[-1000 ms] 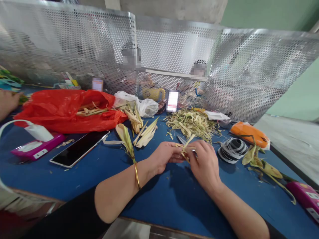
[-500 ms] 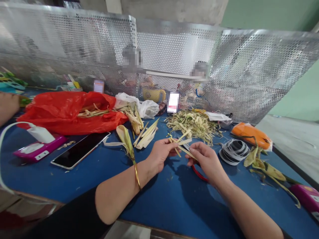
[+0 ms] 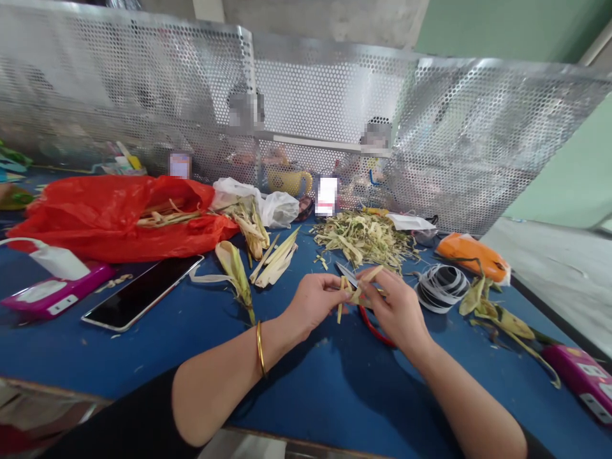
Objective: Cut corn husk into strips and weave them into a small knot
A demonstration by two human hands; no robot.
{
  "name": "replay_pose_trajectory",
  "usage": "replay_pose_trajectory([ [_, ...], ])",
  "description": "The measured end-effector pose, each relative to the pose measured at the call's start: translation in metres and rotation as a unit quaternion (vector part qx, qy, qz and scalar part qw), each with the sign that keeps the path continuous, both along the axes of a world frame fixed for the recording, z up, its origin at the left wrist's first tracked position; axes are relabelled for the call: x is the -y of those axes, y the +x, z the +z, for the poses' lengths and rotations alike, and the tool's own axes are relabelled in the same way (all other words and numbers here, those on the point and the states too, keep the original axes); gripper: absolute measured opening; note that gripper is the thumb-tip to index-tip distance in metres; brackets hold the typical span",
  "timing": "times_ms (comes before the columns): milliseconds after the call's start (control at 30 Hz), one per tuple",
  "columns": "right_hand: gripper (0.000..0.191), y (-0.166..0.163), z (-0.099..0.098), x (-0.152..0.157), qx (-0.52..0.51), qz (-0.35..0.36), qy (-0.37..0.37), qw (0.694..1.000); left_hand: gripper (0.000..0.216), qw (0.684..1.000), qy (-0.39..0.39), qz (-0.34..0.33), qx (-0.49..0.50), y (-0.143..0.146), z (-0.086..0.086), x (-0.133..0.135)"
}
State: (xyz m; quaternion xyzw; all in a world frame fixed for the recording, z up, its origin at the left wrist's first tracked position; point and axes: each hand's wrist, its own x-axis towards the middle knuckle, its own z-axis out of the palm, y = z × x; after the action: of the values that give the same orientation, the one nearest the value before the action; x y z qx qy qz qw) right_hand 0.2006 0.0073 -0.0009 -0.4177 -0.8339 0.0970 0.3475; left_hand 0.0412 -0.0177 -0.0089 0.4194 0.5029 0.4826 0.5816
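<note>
My left hand and my right hand meet over the blue table, both pinching a small bundle of pale dried leaf strips between them. One strip hangs down from the left fingers. Red-handled scissors lie on the table just under and behind the hands. A heap of shredded strips sits just beyond the hands. Cut leaf pieces and a green husk lie to the left of the hands.
A red plastic bag holds more leaves at the left, a phone and a pink device before it. A coil of white band, an orange pouch and husks lie right. A perforated metal screen backs the table.
My hands came apart with the strips spread between them, then closed together again on the bundle. The view shifted slightly.
</note>
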Motion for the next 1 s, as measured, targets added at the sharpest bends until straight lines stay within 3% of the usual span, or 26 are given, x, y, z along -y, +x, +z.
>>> replay_pose_trajectory([
  [133,0.022,0.003,-0.004,-0.007,0.086,-0.063,-0.143,0.984,0.01,0.998,0.011,-0.055,0.015,0.001,-0.001,0.002],
  [300,0.025,-0.003,-0.009,-0.006,0.077,-0.084,-0.138,0.984,0.008,0.998,0.009,-0.055,0.023,0.004,-0.006,0.004],
  [467,0.025,-0.001,-0.005,-0.006,0.037,-0.064,-0.167,0.983,0.009,1.0,0.005,0.015,0.025,0.004,-0.007,0.002],
  [567,0.021,0.008,0.003,-0.009,-0.043,-0.01,-0.22,0.974,0.007,0.998,-0.006,0.039,0.058,0.0,-0.005,-0.001],
  [700,0.024,0.013,0.013,-0.01,-0.202,0.071,-0.309,0.927,0.005,0.996,-0.03,0.041,0.074,-0.003,-0.002,-0.002],
  [900,0.023,-0.001,0.009,-0.001,-0.28,0.089,-0.27,0.917,0.014,0.999,0.015,0.026,0.037,0.001,-0.002,0.002],
  [1000,0.025,-0.007,0.006,0.002,-0.289,0.083,-0.308,0.903,0.02,0.999,0.038,0.015,0.002,0.002,-0.006,0.001],
])
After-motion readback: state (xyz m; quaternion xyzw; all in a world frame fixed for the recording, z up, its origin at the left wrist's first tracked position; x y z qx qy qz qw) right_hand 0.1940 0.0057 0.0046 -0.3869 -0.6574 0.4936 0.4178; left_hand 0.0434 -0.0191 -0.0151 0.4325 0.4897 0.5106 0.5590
